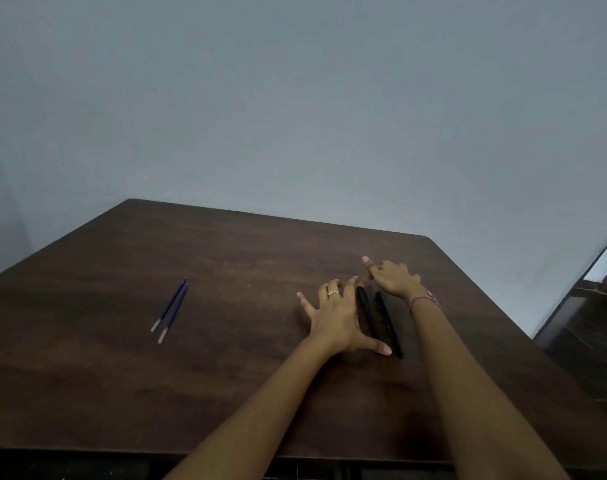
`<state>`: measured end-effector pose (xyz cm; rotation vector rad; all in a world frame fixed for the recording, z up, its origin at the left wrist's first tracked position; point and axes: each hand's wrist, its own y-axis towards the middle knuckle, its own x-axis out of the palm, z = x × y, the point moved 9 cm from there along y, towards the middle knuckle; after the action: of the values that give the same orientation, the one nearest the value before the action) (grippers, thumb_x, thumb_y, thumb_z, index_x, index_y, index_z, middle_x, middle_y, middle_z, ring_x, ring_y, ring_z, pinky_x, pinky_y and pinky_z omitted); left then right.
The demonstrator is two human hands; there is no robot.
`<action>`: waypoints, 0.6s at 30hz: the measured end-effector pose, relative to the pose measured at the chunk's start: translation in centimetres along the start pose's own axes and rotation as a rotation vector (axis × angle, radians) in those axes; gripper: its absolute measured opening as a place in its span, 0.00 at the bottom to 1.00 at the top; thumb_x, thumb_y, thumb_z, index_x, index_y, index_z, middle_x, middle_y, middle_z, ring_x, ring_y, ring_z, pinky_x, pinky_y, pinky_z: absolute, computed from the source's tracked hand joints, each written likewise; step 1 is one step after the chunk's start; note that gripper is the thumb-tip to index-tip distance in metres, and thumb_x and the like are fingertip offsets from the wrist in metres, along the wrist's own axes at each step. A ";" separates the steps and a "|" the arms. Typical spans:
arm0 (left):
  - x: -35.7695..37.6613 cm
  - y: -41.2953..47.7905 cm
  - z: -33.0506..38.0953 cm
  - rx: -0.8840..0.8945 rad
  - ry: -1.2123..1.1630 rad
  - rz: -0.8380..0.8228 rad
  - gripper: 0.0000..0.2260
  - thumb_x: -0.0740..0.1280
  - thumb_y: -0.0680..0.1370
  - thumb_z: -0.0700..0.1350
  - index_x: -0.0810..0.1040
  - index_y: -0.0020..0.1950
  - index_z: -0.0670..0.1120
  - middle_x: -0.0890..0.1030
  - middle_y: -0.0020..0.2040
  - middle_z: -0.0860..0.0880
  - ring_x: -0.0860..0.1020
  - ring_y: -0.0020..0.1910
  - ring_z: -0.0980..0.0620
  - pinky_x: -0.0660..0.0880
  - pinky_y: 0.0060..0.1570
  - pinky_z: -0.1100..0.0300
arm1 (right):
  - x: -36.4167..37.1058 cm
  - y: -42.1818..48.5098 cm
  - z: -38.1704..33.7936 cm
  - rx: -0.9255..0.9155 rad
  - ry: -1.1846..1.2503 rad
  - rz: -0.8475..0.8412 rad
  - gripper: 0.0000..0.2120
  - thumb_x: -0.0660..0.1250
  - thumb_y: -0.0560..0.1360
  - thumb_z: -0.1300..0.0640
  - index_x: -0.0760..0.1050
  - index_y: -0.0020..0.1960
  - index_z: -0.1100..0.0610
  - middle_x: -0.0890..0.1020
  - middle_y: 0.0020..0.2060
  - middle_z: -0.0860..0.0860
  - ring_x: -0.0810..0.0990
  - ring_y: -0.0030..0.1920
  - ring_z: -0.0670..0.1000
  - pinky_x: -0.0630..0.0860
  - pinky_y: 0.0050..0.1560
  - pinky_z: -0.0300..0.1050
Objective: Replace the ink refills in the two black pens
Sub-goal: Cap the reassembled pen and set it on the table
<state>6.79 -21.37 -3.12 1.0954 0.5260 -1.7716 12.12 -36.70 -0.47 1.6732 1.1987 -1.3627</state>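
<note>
Two black pens lie side by side on the dark wooden table (226, 358), right of centre: the left black pen (367, 315) and the right black pen (389, 323). My left hand (336, 318), with a ring, is spread flat beside the left pen, thumb reaching toward the pens' near ends. My right hand (392, 277) hovers over the pens' far ends with fingers apart and holds nothing. Two blue ink refills (170, 308) lie together on the left part of the table, apart from both hands.
A grey wall stands behind the table's far edge. A dark piece of furniture (586, 327) stands past the table's right edge. The near table edge runs along the bottom of the view.
</note>
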 end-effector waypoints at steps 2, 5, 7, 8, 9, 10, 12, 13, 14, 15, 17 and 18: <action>0.4 -0.1 0.4 0.004 0.004 -0.008 0.61 0.72 0.52 0.72 0.43 0.75 0.55 0.52 0.76 0.42 0.45 0.75 0.44 0.32 0.61 0.29 | -0.1 -0.1 0.3 -0.009 -0.003 0.008 0.37 0.41 0.76 0.31 0.78 0.58 0.55 0.72 0.66 0.53 0.59 0.72 0.57 0.53 0.68 0.62; 0.9 -0.1 0.9 0.009 -0.005 -0.037 0.60 0.73 0.52 0.71 0.43 0.75 0.56 0.51 0.76 0.42 0.44 0.75 0.44 0.31 0.60 0.29 | -0.3 -0.2 0.8 -0.019 -0.013 0.021 0.36 0.41 0.76 0.31 0.78 0.55 0.55 0.73 0.66 0.53 0.60 0.72 0.58 0.53 0.67 0.63; 1.0 -0.1 1.2 0.014 -0.008 -0.059 0.59 0.74 0.53 0.70 0.43 0.75 0.57 0.51 0.76 0.42 0.43 0.75 0.44 0.30 0.60 0.29 | -0.6 -0.4 1.1 -0.019 -0.023 0.033 0.37 0.41 0.76 0.31 0.77 0.56 0.55 0.73 0.66 0.54 0.60 0.72 0.58 0.54 0.68 0.63; 1.1 0.0 1.3 0.016 -0.008 -0.067 0.59 0.74 0.53 0.70 0.44 0.74 0.57 0.51 0.76 0.42 0.43 0.75 0.44 0.30 0.60 0.29 | -0.7 -0.5 1.3 -0.018 -0.030 0.037 0.37 0.41 0.76 0.31 0.77 0.57 0.55 0.72 0.67 0.54 0.60 0.72 0.58 0.53 0.68 0.64; 1.1 0.0 1.5 0.017 -0.006 -0.076 0.59 0.74 0.54 0.69 0.44 0.74 0.57 0.51 0.76 0.42 0.43 0.75 0.44 0.30 0.60 0.29 | -0.8 -0.5 1.4 -0.020 -0.039 0.040 0.37 0.41 0.76 0.31 0.77 0.57 0.56 0.71 0.67 0.54 0.60 0.72 0.58 0.53 0.68 0.64; 1.1 0.0 1.6 0.018 -0.004 -0.084 0.59 0.74 0.54 0.69 0.43 0.75 0.58 0.50 0.76 0.42 0.43 0.75 0.43 0.30 0.60 0.29 | -0.8 -0.6 1.5 -0.022 -0.044 0.042 0.37 0.41 0.76 0.31 0.77 0.58 0.56 0.71 0.68 0.53 0.60 0.72 0.59 0.53 0.68 0.64; 1.2 0.0 1.8 0.019 -0.005 -0.096 0.58 0.75 0.55 0.67 0.43 0.75 0.58 0.50 0.76 0.42 0.43 0.75 0.43 0.30 0.60 0.29 | -0.9 -0.7 1.6 -0.027 -0.042 0.044 0.37 0.42 0.76 0.31 0.77 0.58 0.56 0.71 0.68 0.53 0.60 0.72 0.58 0.53 0.68 0.63; 1.2 0.1 1.9 0.020 -0.004 -0.099 0.58 0.75 0.55 0.67 0.43 0.75 0.58 0.50 0.76 0.42 0.43 0.75 0.43 0.30 0.60 0.29 | -0.9 -0.7 1.6 -0.032 -0.039 0.042 0.37 0.42 0.76 0.31 0.78 0.58 0.55 0.71 0.68 0.52 0.60 0.72 0.58 0.53 0.68 0.63; 1.2 0.1 2.0 0.023 -0.001 -0.102 0.58 0.75 0.55 0.67 0.43 0.75 0.58 0.50 0.76 0.42 0.43 0.75 0.43 0.30 0.60 0.29 | -0.8 -0.7 1.6 -0.038 -0.035 0.039 0.37 0.42 0.76 0.30 0.78 0.57 0.55 0.71 0.68 0.52 0.60 0.72 0.58 0.53 0.68 0.63; 1.2 0.2 2.1 0.026 0.002 -0.106 0.58 0.75 0.56 0.67 0.43 0.75 0.58 0.50 0.76 0.42 0.43 0.75 0.42 0.31 0.60 0.28 | -0.8 -0.7 1.5 -0.043 -0.032 0.035 0.37 0.42 0.76 0.30 0.79 0.57 0.54 0.71 0.67 0.51 0.60 0.71 0.58 0.54 0.67 0.63; 1.3 0.3 2.2 0.024 0.002 -0.114 0.58 0.76 0.56 0.66 0.43 0.75 0.58 0.50 0.76 0.42 0.44 0.75 0.42 0.31 0.60 0.28 | -0.6 -0.7 1.5 -0.054 -0.028 0.029 0.36 0.43 0.75 0.30 0.79 0.54 0.54 0.71 0.67 0.51 0.60 0.71 0.58 0.54 0.67 0.63; 1.3 0.3 2.1 0.017 0.001 -0.116 0.58 0.76 0.56 0.66 0.43 0.75 0.59 0.50 0.76 0.42 0.44 0.75 0.42 0.31 0.60 0.28 | -0.6 -0.8 1.4 -0.058 -0.025 0.027 0.36 0.43 0.75 0.29 0.80 0.52 0.54 0.71 0.67 0.51 0.60 0.71 0.58 0.54 0.67 0.63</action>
<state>5.90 -23.73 -3.15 1.0971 0.5858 -1.8789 10.84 -37.86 -0.16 1.6217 1.1856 -1.3166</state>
